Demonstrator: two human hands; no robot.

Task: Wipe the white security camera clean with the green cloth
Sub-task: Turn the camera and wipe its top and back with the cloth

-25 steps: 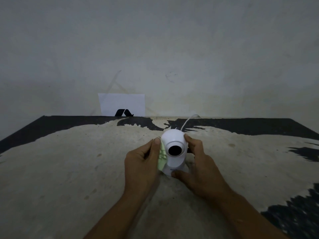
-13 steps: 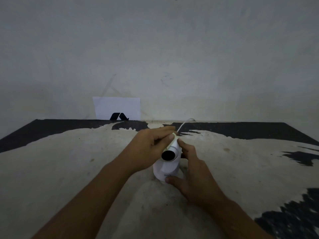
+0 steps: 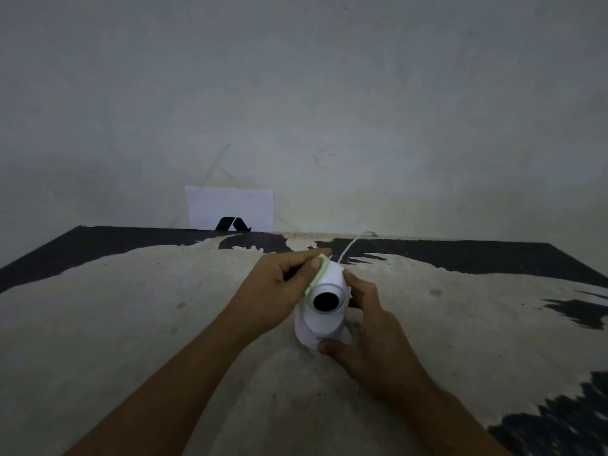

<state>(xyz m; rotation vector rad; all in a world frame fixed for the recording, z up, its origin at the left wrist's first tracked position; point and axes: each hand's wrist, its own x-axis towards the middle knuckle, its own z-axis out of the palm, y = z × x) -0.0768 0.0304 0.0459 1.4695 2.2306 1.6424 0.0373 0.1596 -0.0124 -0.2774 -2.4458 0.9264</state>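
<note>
The white security camera [image 3: 324, 319] stands upright on the worn table [image 3: 131, 324], its round black lens facing me. My left hand [image 3: 279, 284] presses the folded green cloth [image 3: 318, 274] against the upper left side of the camera's round head. Only a thin strip of the cloth shows between fingers and camera. My right hand [image 3: 368, 330] holds the camera from the right, thumb at the base and fingers on the head. A white cable [image 3: 352, 246] runs from behind the camera toward the wall.
A white card [image 3: 228, 209] with a black logo leans against the grey wall at the table's back edge, left of the camera. The tabletop is black with large pale worn patches.
My left hand with the cloth has risen from the camera's left side over the top of the head, and now sits on its upper left. The right hand stays on the camera.
</note>
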